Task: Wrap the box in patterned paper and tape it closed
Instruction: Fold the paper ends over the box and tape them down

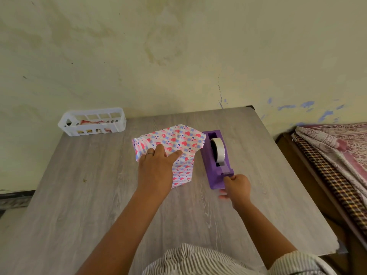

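Patterned paper [179, 147], printed with pink hearts and blue checks, covers the box near the middle of the grey wood-grain worktop [79, 195]; the box itself is hidden under the paper. The paper's far part spreads out loosely to the left and right, while its near part runs down as a narrower folded strip toward the person.

The left hand [156, 165] lies flat on top of the wrapped box with its fingers straight, pressing the paper down; a ring shows on one finger and the thumb points right across the pattern.

Just to the right of the paper stands a purple tape dispenser [216, 161] with a roll of pale tape [218, 150] set upright in it. The right hand [237, 187] is at the dispenser's near end, its fingers curled and pinching at the cutter edge; whether tape is actually between the fingers cannot be told.

At the far left corner of the worktop sits a white slotted basket [92, 122] with some small packets inside. To the far right, a bed [337, 155] carries patterned cloth.
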